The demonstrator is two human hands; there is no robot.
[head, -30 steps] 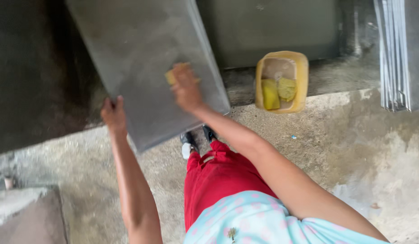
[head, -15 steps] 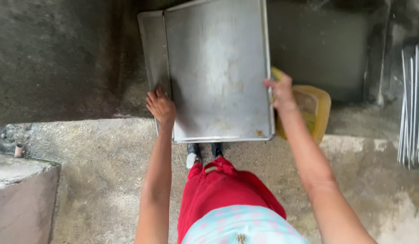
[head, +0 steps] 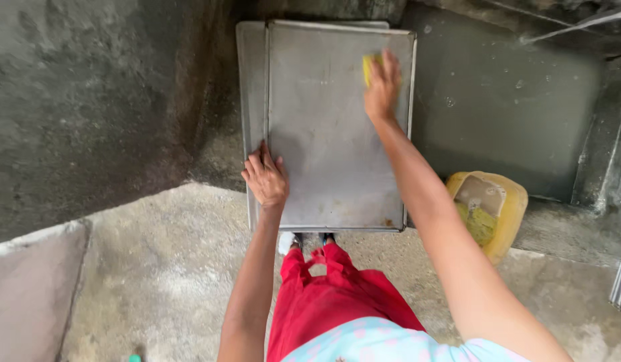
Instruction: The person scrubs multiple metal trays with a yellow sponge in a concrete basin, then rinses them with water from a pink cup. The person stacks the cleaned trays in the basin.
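Yellow sponge (head: 369, 67) under right hand (head: 383, 87), on metal tray (head: 330, 141).

Pretty soft, even daylight here, no harsh shadows. The grey metal baking tray (head: 330, 134) shows a dull sheen, corners go dim, edges bend slightly, focus mostly sharp.

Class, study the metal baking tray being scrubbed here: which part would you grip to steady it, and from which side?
Grip the metal tray by its raised left rim, reaching from the left, where the left hand rests. The right hand presses a yellow sponge near the top right, so that side stays clear.
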